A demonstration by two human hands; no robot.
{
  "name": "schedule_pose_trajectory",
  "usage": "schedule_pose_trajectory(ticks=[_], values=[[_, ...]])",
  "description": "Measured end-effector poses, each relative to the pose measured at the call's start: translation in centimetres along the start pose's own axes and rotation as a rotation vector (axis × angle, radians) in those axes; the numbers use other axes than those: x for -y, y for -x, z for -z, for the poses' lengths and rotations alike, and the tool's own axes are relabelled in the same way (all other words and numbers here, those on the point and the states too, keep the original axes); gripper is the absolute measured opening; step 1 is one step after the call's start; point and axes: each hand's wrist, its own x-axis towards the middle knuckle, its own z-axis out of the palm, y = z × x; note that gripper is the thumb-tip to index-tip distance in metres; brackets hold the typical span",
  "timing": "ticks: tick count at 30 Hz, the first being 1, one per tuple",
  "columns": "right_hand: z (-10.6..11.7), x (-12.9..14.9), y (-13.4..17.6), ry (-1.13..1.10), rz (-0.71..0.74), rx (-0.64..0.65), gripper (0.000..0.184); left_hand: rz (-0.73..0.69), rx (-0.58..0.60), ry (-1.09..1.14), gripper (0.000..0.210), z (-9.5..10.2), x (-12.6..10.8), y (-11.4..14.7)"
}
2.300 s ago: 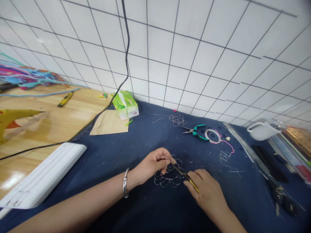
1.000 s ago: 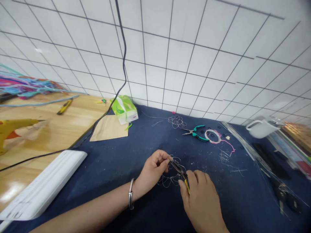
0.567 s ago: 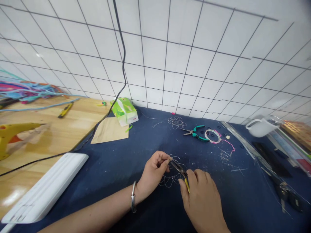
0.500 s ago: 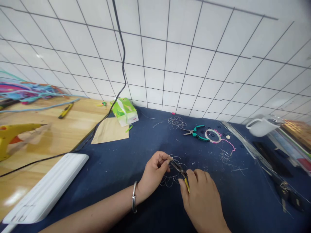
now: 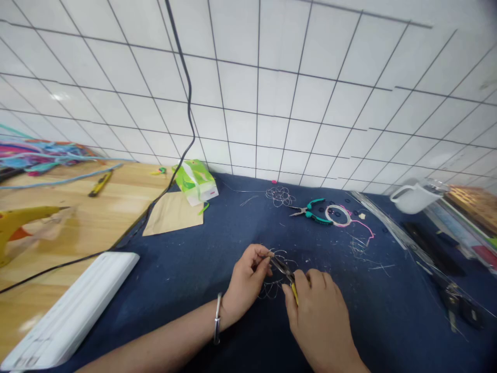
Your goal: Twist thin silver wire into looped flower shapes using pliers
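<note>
My left hand [image 5: 250, 280] pinches a thin looped wire piece [image 5: 268, 290] between thumb and fingertips. Its loops spread below and behind the fingers, partly hidden by both hands. My right hand [image 5: 320, 311] is wrapped round pliers with yellow handles [image 5: 294, 291]. The dark jaws of these pliers reach to the left fingertips, at the wire; whether they grip it I cannot tell. Farther back on the dark blue cloth [image 5: 186, 280] lies another wire flower [image 5: 280, 196]. Beside it rest teal-handled pliers [image 5: 310, 211], with their jaws pointing left.
Right of the teal pliers lie a white ring-shaped spool [image 5: 337, 215], pink cord [image 5: 365, 226] and wire scraps [image 5: 359, 246]. A white mug [image 5: 415, 198] stands near the wall. To the left are a white power strip [image 5: 73, 311], a tissue pack [image 5: 196, 182] and a yellow glue gun [image 5: 23, 225].
The view has shifted slightly. Both hands keep nearly the same pose, with the pliers still at the left fingertips and the wire piece held there.
</note>
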Motion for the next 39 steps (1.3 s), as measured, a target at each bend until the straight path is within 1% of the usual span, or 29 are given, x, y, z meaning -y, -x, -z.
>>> schedule_pose_trajectory(ticks=[5, 13, 21, 35, 39], values=[[0.2, 0.0, 0.0, -0.001, -0.023, 0.064, 0.022, -0.006, 0.005, -0.006, 0.008, 0.0, 0.2, 0.1], [0.1, 0.1, 0.0, 0.022, -0.022, 0.073, 0.025, -0.039, 0.009, -0.04, 0.008, 0.0, 0.1, 0.4], [0.1, -0.1, 0.1, 0.05, 0.001, 0.043, 0.023, -0.051, 0.017, -0.044, 0.009, -0.1, 0.3, 0.6], [-0.4, -1.3, 0.0, 0.042, 0.083, 0.008, 0.019, -0.008, 0.075, -0.098, 0.006, 0.1, -0.2, 0.3], [-0.6, -1.8, -0.1, 0.044, 0.131, -0.014, 0.019, -0.007, 0.115, -0.118, 0.004, 0.3, -0.1, 0.3]])
